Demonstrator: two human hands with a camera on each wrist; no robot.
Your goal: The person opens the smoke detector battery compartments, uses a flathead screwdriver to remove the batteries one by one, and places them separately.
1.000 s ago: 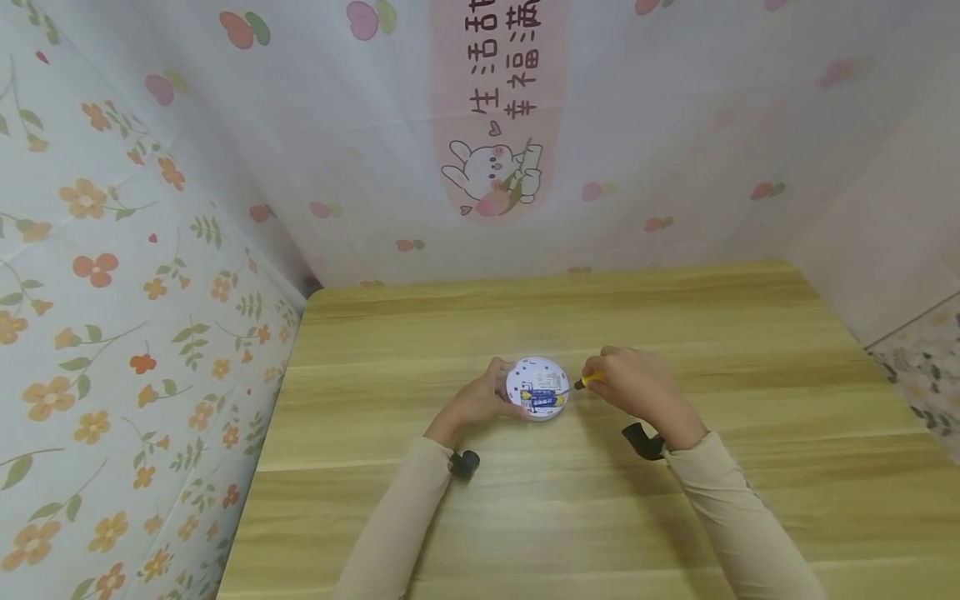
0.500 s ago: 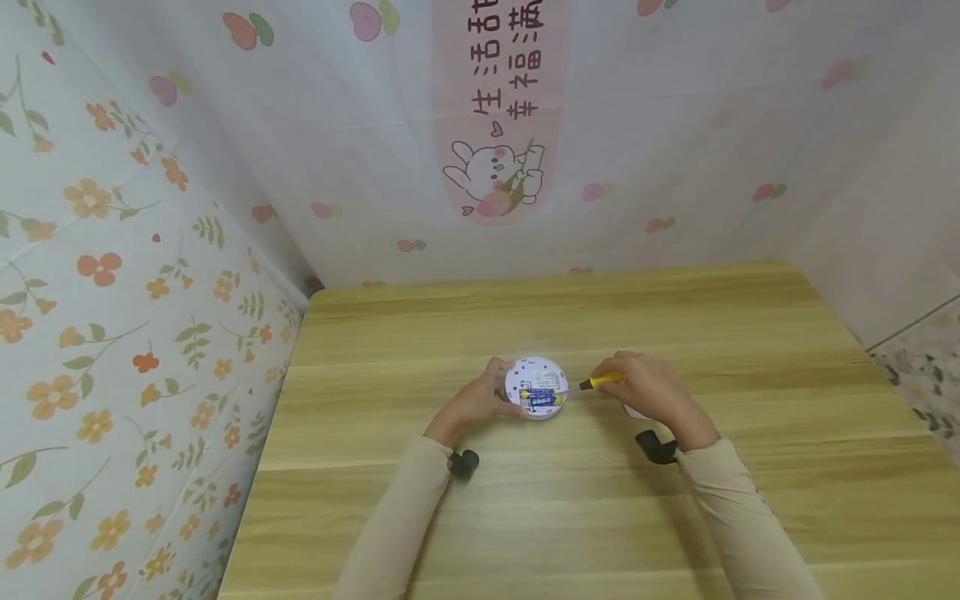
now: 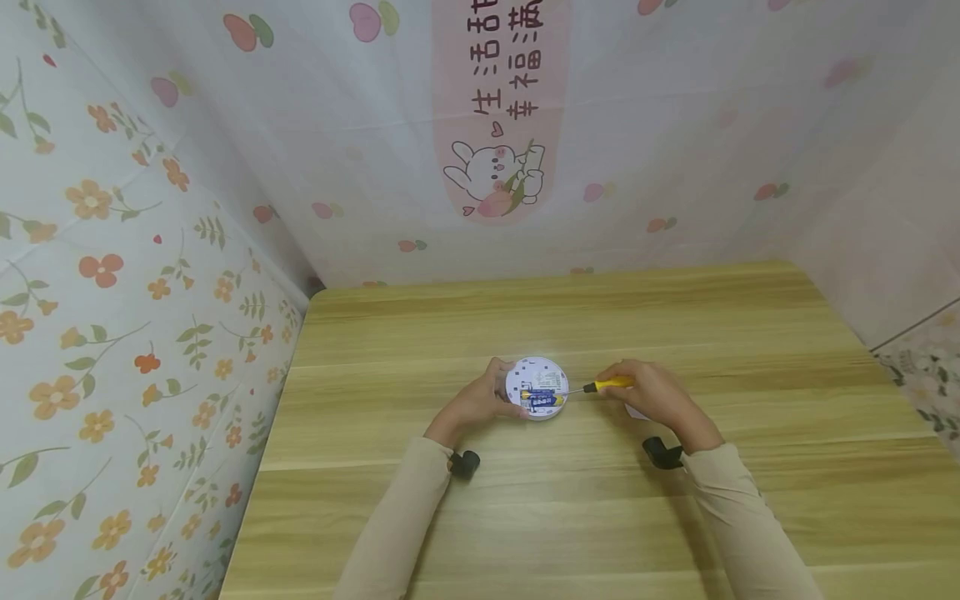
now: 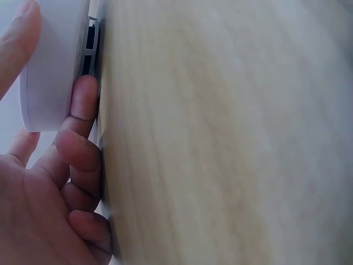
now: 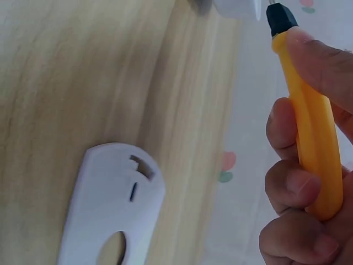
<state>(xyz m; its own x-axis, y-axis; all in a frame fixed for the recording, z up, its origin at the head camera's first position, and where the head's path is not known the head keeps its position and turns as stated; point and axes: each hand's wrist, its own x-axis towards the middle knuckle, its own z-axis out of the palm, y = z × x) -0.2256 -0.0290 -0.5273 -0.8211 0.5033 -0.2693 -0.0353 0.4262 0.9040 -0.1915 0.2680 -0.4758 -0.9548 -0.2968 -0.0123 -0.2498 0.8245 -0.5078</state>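
Note:
A round white device (image 3: 537,388) lies on the wooden table (image 3: 615,317), its back open with a blue battery (image 3: 542,400) showing. My left hand (image 3: 474,402) grips its left rim; in the left wrist view fingers (image 4: 80,118) curl round the white casing (image 4: 49,61). My right hand (image 3: 654,395) holds a yellow-handled screwdriver (image 3: 609,384) with its tip at the device's right side. In the right wrist view the yellow handle (image 5: 308,124) sits in curled fingers (image 5: 291,187).
A flat white cover plate (image 5: 113,207) lies on the table beneath my right hand, its edge (image 3: 636,412) just showing in the head view. Patterned walls close in the table at the back and left. Bare wood stretches toward the near and far edges.
My right hand has drawn back to the right, so more of the yellow handle and metal shaft shows. The left hand and the device have stayed in place.

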